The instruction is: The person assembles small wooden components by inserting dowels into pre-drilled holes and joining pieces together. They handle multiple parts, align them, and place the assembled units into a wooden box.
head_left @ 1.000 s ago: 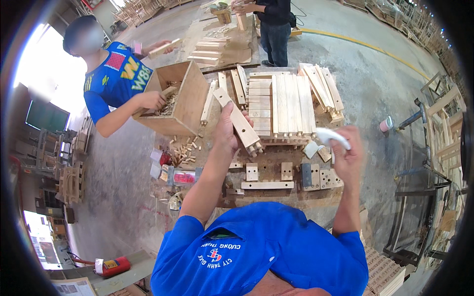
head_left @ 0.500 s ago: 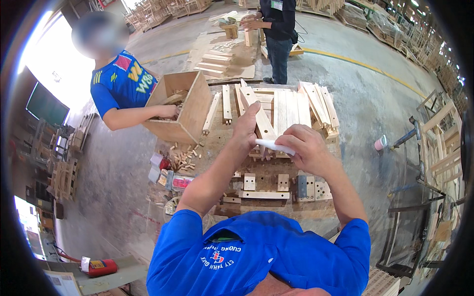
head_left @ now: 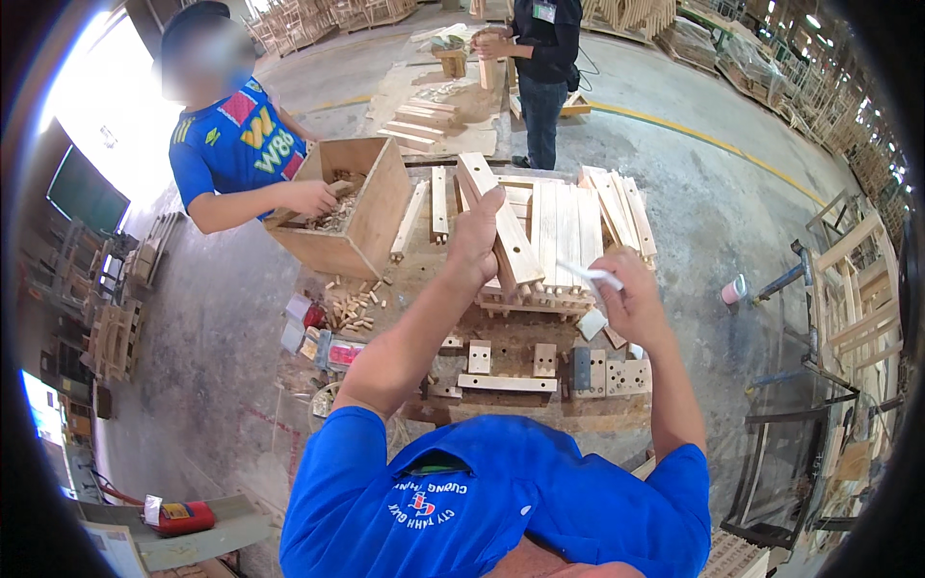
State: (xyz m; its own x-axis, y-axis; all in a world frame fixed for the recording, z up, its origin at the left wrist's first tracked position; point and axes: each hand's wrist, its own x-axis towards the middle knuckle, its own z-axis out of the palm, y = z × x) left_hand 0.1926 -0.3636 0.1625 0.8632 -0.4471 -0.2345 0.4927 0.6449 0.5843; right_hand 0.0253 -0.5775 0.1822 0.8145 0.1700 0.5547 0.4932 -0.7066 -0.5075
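Observation:
My left hand is wrapped round a pale wooden bar, which is tilted, with holes in its face and dowel pegs at its near end. To the right of that end, my right hand pinches a slim white object with a narrow tip; its kind is unclear. The tip is apart from the bar. A small white piece shows just below my right hand. Behind the bar lies a stack of wooden slats, several with pegs in their ends.
At left, a co-worker's hand reaches into a plywood box. Loose dowels lie before it. Drilled blocks and a wooden strip sit on the near tabletop. Another person stands beyond the table.
My right hand has drawn the white object away from the bar's near end, to the right. The bar has turned slightly in my left hand. The co-worker's hand has shifted left in the box.

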